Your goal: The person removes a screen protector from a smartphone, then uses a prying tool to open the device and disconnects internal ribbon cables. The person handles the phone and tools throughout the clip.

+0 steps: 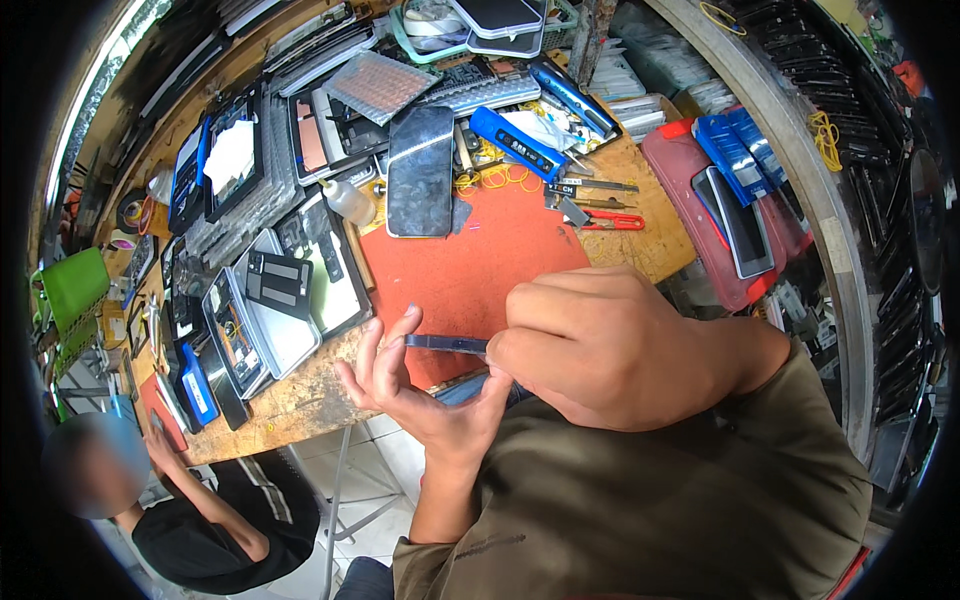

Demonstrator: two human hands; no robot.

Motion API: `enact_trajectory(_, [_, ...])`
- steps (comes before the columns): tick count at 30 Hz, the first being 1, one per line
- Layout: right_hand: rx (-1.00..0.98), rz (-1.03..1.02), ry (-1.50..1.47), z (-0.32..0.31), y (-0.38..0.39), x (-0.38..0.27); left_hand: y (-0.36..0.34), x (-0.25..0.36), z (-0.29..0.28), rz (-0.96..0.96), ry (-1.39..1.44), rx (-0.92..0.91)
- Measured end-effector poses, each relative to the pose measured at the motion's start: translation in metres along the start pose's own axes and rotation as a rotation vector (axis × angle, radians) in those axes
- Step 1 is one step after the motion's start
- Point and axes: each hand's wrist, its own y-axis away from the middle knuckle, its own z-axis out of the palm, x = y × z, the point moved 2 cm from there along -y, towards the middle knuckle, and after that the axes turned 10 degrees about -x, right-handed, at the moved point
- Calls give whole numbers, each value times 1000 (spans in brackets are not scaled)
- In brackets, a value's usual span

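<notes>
My left hand (pixel 425 395) cradles a thin dark phone (pixel 440 342), seen edge-on, between its fingertips and thumb. My right hand (pixel 600 345) is curled tightly at the phone's right end; anything else inside those fingers is hidden. Both are over the front of a red-orange mat (pixel 460 270). A larger dark phone with a glossy screen (pixel 419 175) lies beyond them at the mat's far edge, beside a small squeeze bottle (pixel 347 202).
Opened devices (pixel 260 320) crowd the left of the wooden bench (pixel 655 245). Blue screwdrivers (pixel 515 140), tweezers and red-handled cutters (pixel 610 220) lie at the back right. A red case (pixel 670 170) holds more phones. A co-worker (pixel 205 520) in black sits at lower left.
</notes>
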Motion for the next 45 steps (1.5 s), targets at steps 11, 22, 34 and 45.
enact_trajectory(11, [156,-143,45,20,1,1,8,-7,-4,-27,249,19])
enact_trajectory(22, [273,-218,25,35,8,4,12,-7,-7,-65,244,2])
enact_trajectory(34, [280,-213,117,35,5,-1,14,-9,-7,-73,214,-6])
enact_trajectory(45, [129,-55,135,19,-1,-9,8,-1,-8,35,124,-16])
